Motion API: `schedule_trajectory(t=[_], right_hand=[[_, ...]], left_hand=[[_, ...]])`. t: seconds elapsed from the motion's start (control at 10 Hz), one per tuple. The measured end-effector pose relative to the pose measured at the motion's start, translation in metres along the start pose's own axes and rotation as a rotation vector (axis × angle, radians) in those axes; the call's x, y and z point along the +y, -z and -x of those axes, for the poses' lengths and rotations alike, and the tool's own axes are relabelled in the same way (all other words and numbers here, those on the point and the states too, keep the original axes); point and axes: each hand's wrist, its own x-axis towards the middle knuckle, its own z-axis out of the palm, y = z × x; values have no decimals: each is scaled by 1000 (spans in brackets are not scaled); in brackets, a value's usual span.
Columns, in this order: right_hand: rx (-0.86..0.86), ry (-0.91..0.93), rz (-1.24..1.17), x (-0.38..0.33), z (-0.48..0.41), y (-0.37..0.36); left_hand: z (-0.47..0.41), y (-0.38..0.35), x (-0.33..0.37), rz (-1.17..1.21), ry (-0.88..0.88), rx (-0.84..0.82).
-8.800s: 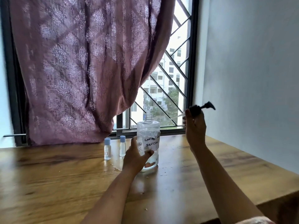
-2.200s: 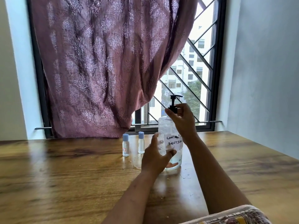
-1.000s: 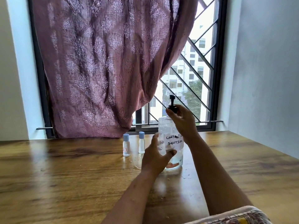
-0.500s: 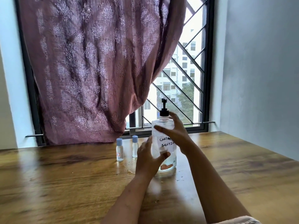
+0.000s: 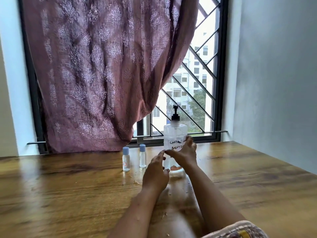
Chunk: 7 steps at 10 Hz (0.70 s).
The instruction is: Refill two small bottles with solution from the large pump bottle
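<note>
The right hand [image 5: 184,154] is curled round the upright pump bottle [image 5: 175,134]; the small bottles [image 5: 142,158] are stood just left of the loosely spread left hand [image 5: 155,172].

Left hand [image 5: 155,170] and right hand [image 5: 184,155] reach forward together, fingers loosely curved

Large pump bottle [image 5: 175,134] upright on wooden table [image 5: 68,186], black pump [image 5: 175,115] fitted, handwritten label facing camera. Right hand [image 5: 184,154] grips it across the label. Left hand [image 5: 155,172] at its lower left, fingers loosely extended; contact blurred, cannot tell. 2 small bottles [image 5: 126,159] [image 5: 142,156], blue-capped, upright just left. Patterned curtain [image 5: 103,74] behind.
</note>
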Motion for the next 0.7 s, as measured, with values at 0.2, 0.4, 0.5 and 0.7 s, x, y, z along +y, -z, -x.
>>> schedule_trajectory(t=[0.2,0.4,0.5,0.7], right_hand=[[8,11,-54,5,-16,-10],[-2,7,-78,9,-18,-12],[-55,-65,-91,15,-11,-11],[-144,-130,-76,18,9,8]], left_hand=[[-1,1,-3,-31,0,41],[-2,-1,-3,-45,-33,50],[-2,2,-4,-46,-31,58],[5,12,-5,-37,-11,111]])
